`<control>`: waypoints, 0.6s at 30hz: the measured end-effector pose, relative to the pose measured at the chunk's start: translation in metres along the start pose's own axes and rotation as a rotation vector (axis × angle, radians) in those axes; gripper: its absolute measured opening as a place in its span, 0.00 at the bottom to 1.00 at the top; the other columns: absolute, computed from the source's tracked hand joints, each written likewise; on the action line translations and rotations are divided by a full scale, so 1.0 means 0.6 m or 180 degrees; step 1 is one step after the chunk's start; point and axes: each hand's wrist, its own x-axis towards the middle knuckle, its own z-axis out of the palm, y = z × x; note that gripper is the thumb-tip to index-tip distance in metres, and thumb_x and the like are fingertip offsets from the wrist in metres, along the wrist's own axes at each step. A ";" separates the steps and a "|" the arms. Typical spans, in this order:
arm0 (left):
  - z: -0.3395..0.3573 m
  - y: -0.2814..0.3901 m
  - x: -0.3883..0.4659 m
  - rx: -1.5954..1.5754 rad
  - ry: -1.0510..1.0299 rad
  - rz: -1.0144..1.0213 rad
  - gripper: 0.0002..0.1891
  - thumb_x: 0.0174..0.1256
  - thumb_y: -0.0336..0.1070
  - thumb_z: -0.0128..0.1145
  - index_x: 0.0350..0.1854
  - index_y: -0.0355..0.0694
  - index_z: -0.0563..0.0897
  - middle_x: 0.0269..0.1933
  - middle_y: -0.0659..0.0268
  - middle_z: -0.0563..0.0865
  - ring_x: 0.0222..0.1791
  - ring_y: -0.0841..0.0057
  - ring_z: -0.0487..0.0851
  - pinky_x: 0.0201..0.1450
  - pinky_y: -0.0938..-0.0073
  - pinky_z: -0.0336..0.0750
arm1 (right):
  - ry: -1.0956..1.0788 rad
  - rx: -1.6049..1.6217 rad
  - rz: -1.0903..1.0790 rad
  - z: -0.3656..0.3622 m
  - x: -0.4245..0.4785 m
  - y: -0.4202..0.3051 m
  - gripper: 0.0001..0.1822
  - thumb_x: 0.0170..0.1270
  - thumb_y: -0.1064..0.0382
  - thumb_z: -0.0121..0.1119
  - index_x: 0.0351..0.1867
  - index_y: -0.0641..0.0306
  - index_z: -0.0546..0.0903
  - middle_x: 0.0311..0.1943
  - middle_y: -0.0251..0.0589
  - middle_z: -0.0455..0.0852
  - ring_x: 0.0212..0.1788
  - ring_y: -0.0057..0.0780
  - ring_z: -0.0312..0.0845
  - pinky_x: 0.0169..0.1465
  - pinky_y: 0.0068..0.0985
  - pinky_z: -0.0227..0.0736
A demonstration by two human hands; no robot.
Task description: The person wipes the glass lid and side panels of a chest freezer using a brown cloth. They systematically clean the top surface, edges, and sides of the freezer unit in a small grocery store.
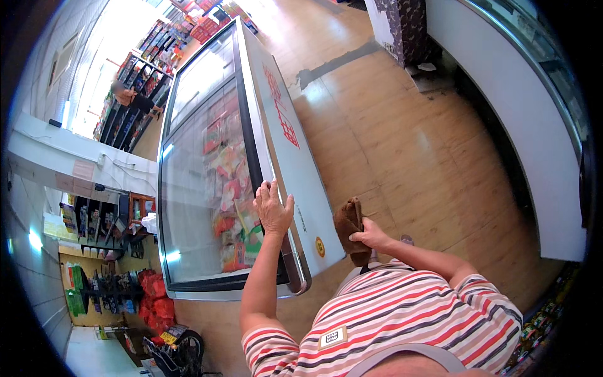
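Observation:
My left hand (274,209) rests on the edge of a chest freezer, fingers spread across the metal rim (264,155) beside the black frame of its lid. A brown cloth (349,228) is bunched in my right hand (372,235), beside the freezer's white side panel (282,113), which bears red lettering. Under the sliding glass lid (188,188), several bagged goods (231,188) in red, white and green packaging lie inside. Reflections of ceiling lights cover part of the glass.
To the right, a long white counter (509,94) curves along the wood-look floor (377,127). Near a patterned pillar (405,28), a grey strip crosses the floor. Stocked shelves (136,94) and a person (134,99) are beyond the freezer. Red bags (155,301) stand at lower left.

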 end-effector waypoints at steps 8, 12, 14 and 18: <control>-0.009 0.008 0.000 0.0161 -0.0079 -0.0008 0.31 0.49 0.43 0.60 0.57 0.37 0.71 0.57 0.55 0.69 0.60 0.61 0.64 0.60 0.58 0.56 | -0.0085 -0.0174 -0.0799 0.080 0.043 0.035 0.43 0.50 0.66 0.62 0.65 0.66 0.50 0.52 0.54 0.73 0.54 0.41 0.70 0.58 0.31 0.63; -0.010 0.009 0.001 0.0132 -0.0200 -0.0049 0.31 0.50 0.45 0.60 0.58 0.39 0.71 0.59 0.53 0.68 0.61 0.61 0.63 0.61 0.57 0.55 | -0.0483 0.0137 -0.0959 0.126 0.055 0.033 0.44 0.56 0.66 0.57 0.68 0.63 0.41 0.57 0.55 0.68 0.59 0.41 0.66 0.62 0.30 0.57; -0.016 0.014 0.003 0.0160 -0.0306 -0.0080 0.31 0.50 0.45 0.59 0.58 0.39 0.70 0.60 0.53 0.67 0.62 0.60 0.62 0.62 0.56 0.54 | -0.0711 -0.0003 -0.1194 0.144 0.064 0.046 0.42 0.61 0.67 0.53 0.69 0.61 0.38 0.61 0.56 0.62 0.63 0.41 0.60 0.65 0.29 0.52; -0.016 0.014 0.001 0.0276 -0.0397 -0.0094 0.31 0.51 0.45 0.59 0.59 0.39 0.69 0.59 0.52 0.66 0.62 0.60 0.61 0.62 0.56 0.53 | -0.0684 -0.0160 -0.1141 0.166 0.066 0.058 0.41 0.62 0.64 0.53 0.69 0.61 0.41 0.63 0.56 0.60 0.65 0.42 0.55 0.66 0.29 0.48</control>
